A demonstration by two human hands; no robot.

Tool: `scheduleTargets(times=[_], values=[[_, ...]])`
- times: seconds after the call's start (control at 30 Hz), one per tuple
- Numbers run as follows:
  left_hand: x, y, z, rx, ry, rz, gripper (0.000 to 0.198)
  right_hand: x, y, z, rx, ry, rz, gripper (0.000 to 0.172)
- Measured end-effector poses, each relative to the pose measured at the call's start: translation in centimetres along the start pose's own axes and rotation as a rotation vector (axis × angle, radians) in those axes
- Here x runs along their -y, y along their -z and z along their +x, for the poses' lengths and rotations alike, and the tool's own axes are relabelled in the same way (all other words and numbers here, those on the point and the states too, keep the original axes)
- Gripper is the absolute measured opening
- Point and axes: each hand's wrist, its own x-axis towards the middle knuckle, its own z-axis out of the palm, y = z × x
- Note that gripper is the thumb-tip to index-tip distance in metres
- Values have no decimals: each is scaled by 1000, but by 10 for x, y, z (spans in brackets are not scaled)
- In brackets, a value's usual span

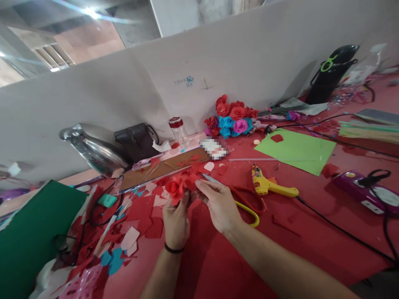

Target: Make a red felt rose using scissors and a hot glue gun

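Note:
A red paper flower with curled petals is held upright in my left hand, its fingers closed round the base. Just to the right, my right hand pinches a red paper petal between thumb and fingertips, close against the flower. Behind my right hand lie scissors with red and yellow handles, their blades partly hidden. A yellow glue gun rests on the red tabletop to the right, its black cord trailing toward the lower right.
Cut paper scraps cover the left side, beside a green board. A steel flask, glass jar and finished paper flowers stand along the wall. Green paper and a purple power strip lie right.

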Motion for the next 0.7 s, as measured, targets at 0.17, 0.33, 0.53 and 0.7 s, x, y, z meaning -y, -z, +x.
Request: scheduleTargets(times=[0.17, 0.33, 0.53, 0.7], values=[[-1, -1, -2, 21, -43, 69, 17, -4, 0, 0, 11, 21, -39, 20], [-3, -3, -4, 14, -46, 70, 19, -5, 1, -1, 93, 70, -96, 19], [-4, -5, -4, 18, -54, 72, 17, -4, 0, -2, 97, 80, -124, 20], [-3, -4, -3, 39, -69, 95, 15, -3, -2, -4, 96, 90, -134, 19]])
